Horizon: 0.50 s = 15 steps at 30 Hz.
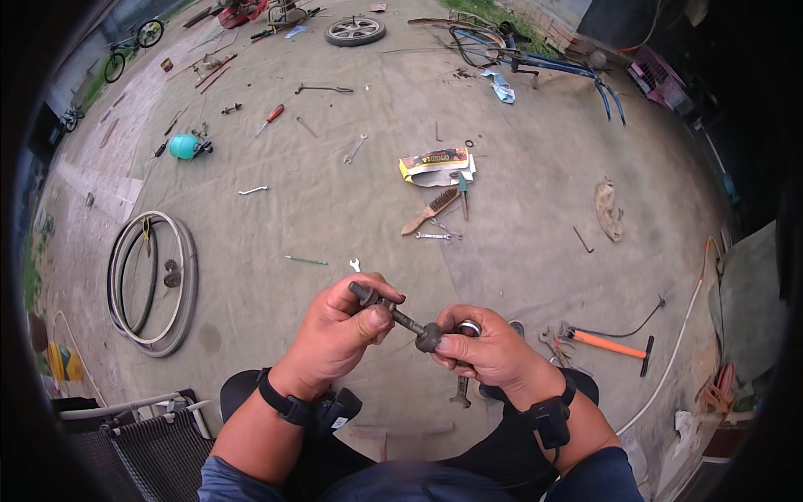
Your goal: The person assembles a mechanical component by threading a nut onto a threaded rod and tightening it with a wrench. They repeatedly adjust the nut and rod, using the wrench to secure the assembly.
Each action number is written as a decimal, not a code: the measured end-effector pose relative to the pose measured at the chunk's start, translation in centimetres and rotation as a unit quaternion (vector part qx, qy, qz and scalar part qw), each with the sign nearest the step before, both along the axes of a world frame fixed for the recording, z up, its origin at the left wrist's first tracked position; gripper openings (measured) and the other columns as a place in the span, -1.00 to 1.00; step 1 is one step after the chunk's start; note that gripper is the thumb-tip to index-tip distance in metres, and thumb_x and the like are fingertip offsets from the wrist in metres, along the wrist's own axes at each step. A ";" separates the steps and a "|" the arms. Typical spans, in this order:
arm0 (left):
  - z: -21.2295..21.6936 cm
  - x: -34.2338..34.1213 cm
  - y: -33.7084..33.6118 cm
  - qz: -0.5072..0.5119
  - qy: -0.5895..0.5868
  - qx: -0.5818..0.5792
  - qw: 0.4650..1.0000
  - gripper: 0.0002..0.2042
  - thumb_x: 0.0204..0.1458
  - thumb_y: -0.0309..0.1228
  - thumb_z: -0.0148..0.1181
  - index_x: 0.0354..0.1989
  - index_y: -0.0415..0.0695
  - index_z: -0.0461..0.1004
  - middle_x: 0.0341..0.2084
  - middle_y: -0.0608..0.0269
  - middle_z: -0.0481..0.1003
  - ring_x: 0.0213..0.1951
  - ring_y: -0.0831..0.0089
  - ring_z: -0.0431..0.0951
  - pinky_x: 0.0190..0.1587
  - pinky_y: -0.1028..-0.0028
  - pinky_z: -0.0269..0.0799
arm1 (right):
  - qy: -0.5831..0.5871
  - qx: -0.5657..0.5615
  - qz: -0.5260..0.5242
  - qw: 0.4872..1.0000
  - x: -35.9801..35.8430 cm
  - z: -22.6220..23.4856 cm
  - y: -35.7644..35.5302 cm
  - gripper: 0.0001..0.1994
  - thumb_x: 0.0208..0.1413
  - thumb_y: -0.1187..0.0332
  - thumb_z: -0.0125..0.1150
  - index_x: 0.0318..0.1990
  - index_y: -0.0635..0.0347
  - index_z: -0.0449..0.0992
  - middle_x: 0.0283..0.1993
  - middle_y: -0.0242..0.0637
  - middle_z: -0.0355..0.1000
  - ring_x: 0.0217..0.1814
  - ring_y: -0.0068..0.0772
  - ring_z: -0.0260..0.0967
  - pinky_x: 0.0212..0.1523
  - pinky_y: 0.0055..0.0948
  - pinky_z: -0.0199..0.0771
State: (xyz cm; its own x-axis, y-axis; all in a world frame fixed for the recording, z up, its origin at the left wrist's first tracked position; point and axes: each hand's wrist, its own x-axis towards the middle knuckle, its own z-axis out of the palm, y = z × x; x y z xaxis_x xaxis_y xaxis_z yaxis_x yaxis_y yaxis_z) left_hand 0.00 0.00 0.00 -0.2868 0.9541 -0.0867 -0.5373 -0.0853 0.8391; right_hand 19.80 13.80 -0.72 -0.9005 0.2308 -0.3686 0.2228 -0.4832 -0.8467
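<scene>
A greasy threaded axle (407, 322) slants between my hands above my lap. My left hand (355, 322) is closed round its far end, where a rounded dark collar shows by the fingers and the threaded tip sticks out. At the near end sits a round dark nut or cone (428, 337), pinched by the thumb and fingers of my right hand (481, 347). A wrench (461, 391) is also held in my right hand. Its ring end shows above the fingers, and its open jaw hangs below them. The right fingers partly hide its shank.
Ahead lie a wire brush (432, 209), several wrenches, a screwdriver (271, 119) and a torn package (435, 163). Bicycle rims and tyres (194, 284) lie left. An orange-handled hammer (615, 342) lies right, near a pale hose (669, 376). A blue bicycle frame (544, 63) lies farther off.
</scene>
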 end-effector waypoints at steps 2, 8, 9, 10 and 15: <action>0.1 0.6 0.4 0.027 -0.055 -0.024 0.998 -0.73 0.26 -0.32 0.29 0.00 -0.23 0.52 -0.45 0.43 0.37 -0.42 0.62 0.33 -0.39 0.58 0.22 | 0.004 0.046 -0.052 0.998 -0.2 0.2 -0.7 -0.83 0.27 0.29 0.30 -0.23 0.17 0.48 -0.40 -0.29 0.51 -0.53 -0.40 0.40 -0.57 -0.39 0.31; -1.3 0.4 0.3 0.051 -0.008 -0.069 0.996 -0.75 0.23 -0.30 0.32 -0.07 -0.21 0.53 -0.47 0.46 0.37 -0.43 0.66 0.32 -0.42 0.60 0.20 | 0.039 0.512 -0.063 0.856 -1.0 0.8 -1.2 -0.81 0.23 0.28 0.34 -0.29 0.17 0.49 -0.49 -0.34 0.35 -0.53 -0.52 0.31 -0.51 -0.36 0.33; -1.0 0.3 0.1 0.041 -0.001 -0.051 0.998 -0.75 0.23 -0.30 0.32 -0.07 -0.21 0.54 -0.47 0.46 0.37 -0.44 0.66 0.32 -0.42 0.60 0.20 | 0.037 0.424 -0.059 0.903 -0.9 0.9 -1.1 -0.81 0.24 0.28 0.33 -0.30 0.17 0.49 -0.49 -0.34 0.36 -0.53 -0.51 0.31 -0.52 -0.34 0.33; -0.6 0.0 0.0 0.015 0.020 -0.016 1.000 -0.75 0.23 -0.30 0.32 -0.07 -0.21 0.54 -0.47 0.46 0.38 -0.44 0.67 0.31 -0.42 0.60 0.20 | 0.029 0.253 -0.037 0.966 -0.7 0.8 -0.8 -0.82 0.23 0.29 0.33 -0.30 0.17 0.50 -0.49 -0.33 0.35 -0.53 -0.50 0.32 -0.51 -0.33 0.33; 0.3 0.0 0.1 0.021 -0.022 -0.052 0.998 -0.73 0.23 -0.30 0.32 -0.04 -0.23 0.53 -0.44 0.45 0.39 -0.43 0.67 0.31 -0.41 0.61 0.20 | 0.039 0.280 -0.092 0.955 -0.9 0.6 -1.7 -0.83 0.24 0.32 0.32 -0.30 0.20 0.51 -0.51 -0.35 0.37 -0.54 -0.50 0.32 -0.52 -0.34 0.31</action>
State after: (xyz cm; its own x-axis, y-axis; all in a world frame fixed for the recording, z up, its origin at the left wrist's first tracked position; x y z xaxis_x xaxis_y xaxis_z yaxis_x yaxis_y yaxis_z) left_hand 0.00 0.08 0.26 -0.3208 0.9263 -0.1978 -0.5723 -0.0232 0.8197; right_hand 18.86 12.05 -0.15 -0.8455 0.5289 -0.0741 0.1024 0.0244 -0.9944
